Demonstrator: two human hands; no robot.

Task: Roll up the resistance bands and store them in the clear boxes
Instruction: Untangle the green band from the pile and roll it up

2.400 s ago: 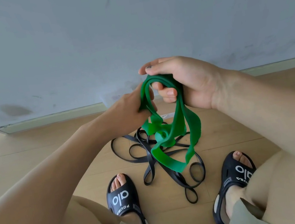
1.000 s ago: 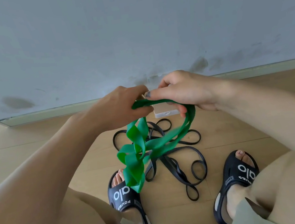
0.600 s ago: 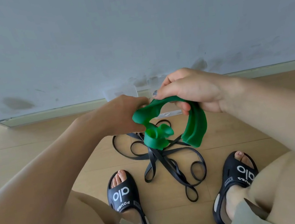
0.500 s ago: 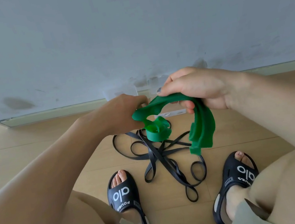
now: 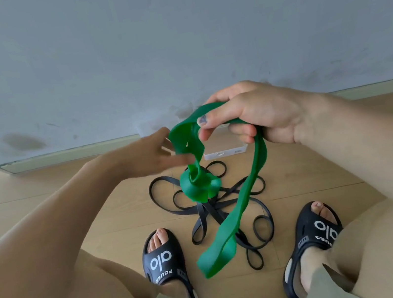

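Above the floor [image 5: 97,217], between the knees, the right hand [image 5: 257,115] pinches the green band [image 5: 255,180] up high so its loose loops hang free to untwist, while the left hand [image 5: 149,154], fingers apart, reaches for the coil over the black bands [image 5: 209,214].

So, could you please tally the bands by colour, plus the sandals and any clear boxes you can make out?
Green band: 1
Black bands: 1 tangle on the floor; the separate bands cannot be counted
Black sandals: 2
Clear box plainly seen: 1
Total: 5, with the tangle as one
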